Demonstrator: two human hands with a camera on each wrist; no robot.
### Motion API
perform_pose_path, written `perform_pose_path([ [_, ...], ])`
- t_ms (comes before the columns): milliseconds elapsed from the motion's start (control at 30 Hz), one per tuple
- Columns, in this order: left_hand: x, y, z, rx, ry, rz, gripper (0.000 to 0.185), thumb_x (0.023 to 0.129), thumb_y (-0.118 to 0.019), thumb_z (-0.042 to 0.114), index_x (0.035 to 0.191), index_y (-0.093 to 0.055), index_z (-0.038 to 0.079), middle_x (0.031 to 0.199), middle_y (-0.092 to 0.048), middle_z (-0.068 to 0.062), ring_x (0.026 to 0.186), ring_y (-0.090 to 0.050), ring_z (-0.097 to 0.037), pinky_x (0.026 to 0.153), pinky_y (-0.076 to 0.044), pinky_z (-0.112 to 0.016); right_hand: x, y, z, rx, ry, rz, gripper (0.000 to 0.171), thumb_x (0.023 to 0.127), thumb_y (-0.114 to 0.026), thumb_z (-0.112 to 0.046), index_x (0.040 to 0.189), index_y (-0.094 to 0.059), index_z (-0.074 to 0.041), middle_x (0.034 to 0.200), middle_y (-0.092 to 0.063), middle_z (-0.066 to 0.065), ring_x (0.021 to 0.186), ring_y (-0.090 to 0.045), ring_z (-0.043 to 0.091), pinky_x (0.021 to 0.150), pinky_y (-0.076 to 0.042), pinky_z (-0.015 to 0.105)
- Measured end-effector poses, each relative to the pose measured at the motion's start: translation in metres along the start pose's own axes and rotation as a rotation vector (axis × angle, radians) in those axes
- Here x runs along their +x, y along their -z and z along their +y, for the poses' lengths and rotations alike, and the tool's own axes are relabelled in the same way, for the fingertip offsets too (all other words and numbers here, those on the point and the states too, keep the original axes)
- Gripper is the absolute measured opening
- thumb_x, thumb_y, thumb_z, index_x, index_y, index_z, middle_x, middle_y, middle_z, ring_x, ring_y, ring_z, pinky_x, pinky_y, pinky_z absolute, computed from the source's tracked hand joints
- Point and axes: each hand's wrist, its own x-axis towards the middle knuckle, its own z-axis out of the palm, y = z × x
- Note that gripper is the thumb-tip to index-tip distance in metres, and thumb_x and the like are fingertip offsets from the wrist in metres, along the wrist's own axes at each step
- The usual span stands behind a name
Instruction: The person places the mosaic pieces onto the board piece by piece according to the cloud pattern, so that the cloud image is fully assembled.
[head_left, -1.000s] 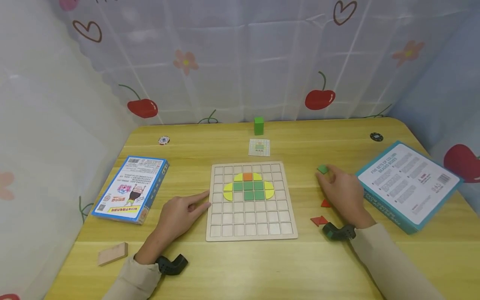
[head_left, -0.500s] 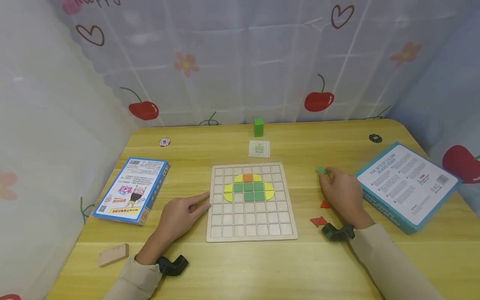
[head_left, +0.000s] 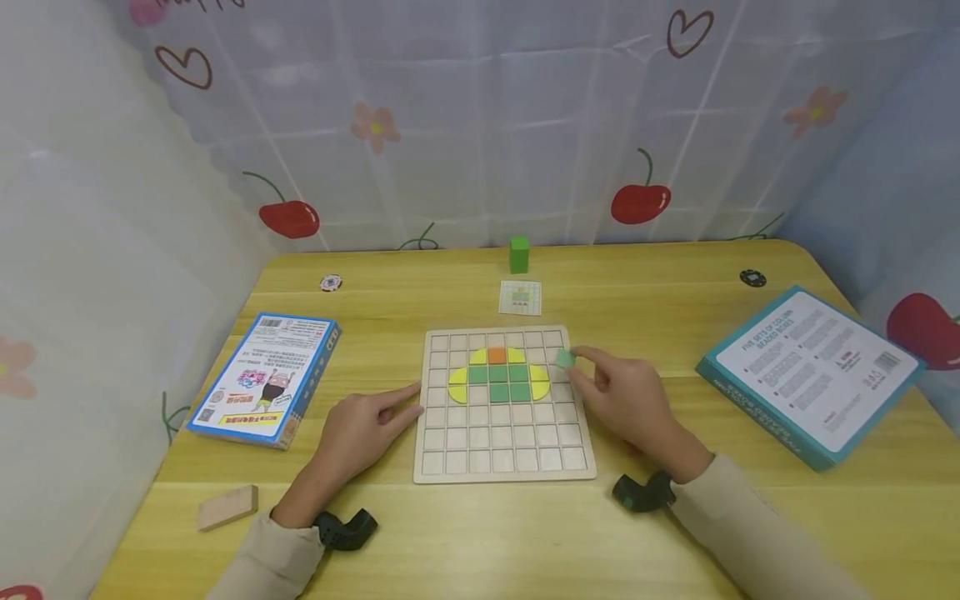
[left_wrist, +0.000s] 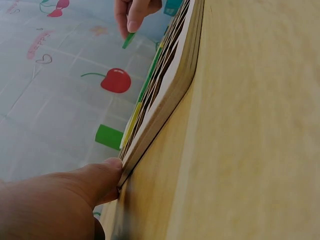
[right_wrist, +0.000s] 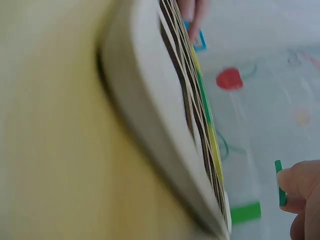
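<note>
Seating the green tile on the grid board

Our right hand (head_left: 626, 400) pinches the green tile (head_left: 565, 357) just above the board's (head_left: 504, 467) right edge; we lower it flat, square to an empty cell, while our left hand (head_left: 360, 429), fingers relaxed, steadies the board's left edge on the desk (head_left: 480, 533).

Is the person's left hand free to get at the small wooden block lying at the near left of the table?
Probably yes. The left hand holds nothing and only touches the wooden grid board at its left edge; bare yellow table lies between it and the small wooden block.
</note>
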Motion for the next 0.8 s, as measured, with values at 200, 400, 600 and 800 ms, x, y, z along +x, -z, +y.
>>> perform_pose_path([
  [200,0.000,-0.001,-0.001,0.002,0.006,0.000,0.039,0.097,-0.069,0.048,0.131,-0.073,0.028,0.052,-0.038,0.013,0.046,-0.029,-0.003,0.048,-0.026,-0.026,0.007,-0.021,-0.039,0.079,0.050,-0.147,0.031,0.092,-0.078,-0.026,0.118,-0.076,-0.010,0.054,-0.037,-0.015,0.047,-0.028,0.001,0.046,-0.025,0.023],
  [400,-0.001,-0.002,-0.001,0.000,0.010,0.001,0.039,0.097,-0.068,0.049,0.131,-0.072,0.029,0.051,-0.038,0.013,0.045,-0.028,-0.004,0.047,-0.026,-0.026,0.015,-0.040,-0.060,0.111,0.055,-0.260,0.029,0.094,-0.076,-0.031,0.119,-0.077,-0.015,0.053,-0.035,-0.016,0.048,-0.029,0.001,0.047,-0.027,0.023],
  [600,0.000,-0.002,0.001,0.002,0.005,0.004,0.039,0.097,-0.068,0.048,0.131,-0.072,0.030,0.051,-0.038,0.014,0.046,-0.028,-0.003,0.047,-0.026,-0.026,0.018,-0.055,-0.070,0.107,0.022,-0.332,0.030,0.096,-0.072,-0.032,0.122,-0.077,-0.017,0.051,-0.040,-0.018,0.051,-0.036,0.001,0.050,-0.035,0.023],
  [800,0.000,0.000,0.002,0.007,0.009,0.005,0.038,0.097,-0.069,0.048,0.131,-0.073,0.030,0.051,-0.038,0.014,0.045,-0.029,-0.004,0.047,-0.027,-0.026,0.020,-0.064,-0.073,0.058,0.021,-0.297,0.029,0.096,-0.071,-0.033,0.121,-0.077,-0.019,0.054,-0.046,-0.020,0.059,-0.047,0.001,0.064,-0.051,0.027],
])
